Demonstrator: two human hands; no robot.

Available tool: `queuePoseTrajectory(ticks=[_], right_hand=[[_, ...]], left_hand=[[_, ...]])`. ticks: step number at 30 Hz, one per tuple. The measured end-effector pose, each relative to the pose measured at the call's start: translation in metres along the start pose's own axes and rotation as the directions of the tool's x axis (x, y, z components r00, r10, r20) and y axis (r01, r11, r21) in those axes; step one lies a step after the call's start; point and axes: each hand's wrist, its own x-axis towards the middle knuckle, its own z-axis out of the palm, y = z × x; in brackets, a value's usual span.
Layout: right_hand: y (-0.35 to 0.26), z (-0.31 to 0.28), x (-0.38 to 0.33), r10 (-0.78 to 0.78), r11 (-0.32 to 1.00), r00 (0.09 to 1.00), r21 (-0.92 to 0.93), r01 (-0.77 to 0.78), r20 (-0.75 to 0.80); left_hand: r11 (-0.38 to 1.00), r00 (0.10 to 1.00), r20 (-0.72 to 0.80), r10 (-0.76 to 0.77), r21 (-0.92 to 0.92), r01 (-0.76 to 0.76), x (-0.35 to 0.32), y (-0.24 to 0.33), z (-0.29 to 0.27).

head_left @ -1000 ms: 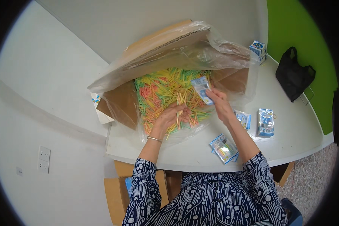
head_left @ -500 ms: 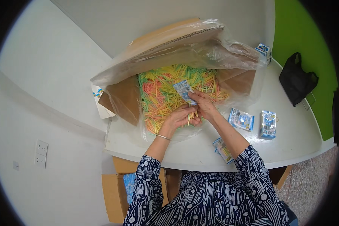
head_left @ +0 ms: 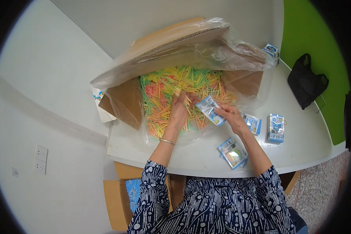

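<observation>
My left hand point(head_left: 179, 109) is closed round a small bunch of thin pastel sticks point(head_left: 187, 102), whose ends stick out between the fingers. It hovers over a cardboard box point(head_left: 124, 102) lined with clear plastic and filled with loose sticks point(head_left: 160, 113) in yellow, green and pink. In my right hand point(head_left: 232, 116), a small blue-and-white packet point(head_left: 211, 110) is pinched at its lower right side, above the box's near right edge. Whether that packet holds anything cannot be made out. Near my right forearm lie stacked packets point(head_left: 233, 153), the top one showing coloured sticks through a clear window.
More blue-and-white packets point(head_left: 252, 124) lie right of the box, beside an upright stack point(head_left: 276, 128). A small box point(head_left: 272, 52) stands at the back right, and a black bag point(head_left: 307, 81) at the table's right edge. Below the white table point(head_left: 183, 162), an open carton point(head_left: 115, 204) holds blue material.
My hands have moved apart: the left went up and left with the sticks, the right moved right and down with the packet. The stacked packets near my forearm are more exposed.
</observation>
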Motion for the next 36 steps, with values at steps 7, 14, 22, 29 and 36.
queuePoseTrajectory(ticks=[7,14,22,29,36], right_hand=[[0.000,-0.004,-0.016,0.090,0.993,0.979,0.060,-0.103,0.182],[0.006,-0.007,-0.022,0.107,0.987,0.978,0.097,-0.126,0.178],[0.008,-0.007,-0.029,0.089,0.980,0.987,0.163,-0.110,0.132],[0.011,-0.009,-0.033,0.091,0.987,0.989,0.119,-0.105,0.117],[0.015,-0.011,-0.033,0.046,0.990,0.995,0.126,-0.056,0.086]], left_hand=[[0.978,0.981,0.047,0.188,-0.104,-0.182,-0.013,0.016,0.036],[0.982,0.976,0.123,0.182,0.021,-0.186,-0.035,0.016,0.051],[0.965,0.953,0.259,0.154,0.166,-0.201,-0.048,-0.006,0.044],[0.944,0.923,0.383,-0.048,0.320,-0.084,-0.054,-0.003,0.036],[0.935,0.926,0.377,-0.031,0.338,-0.107,-0.052,-0.002,0.031]])
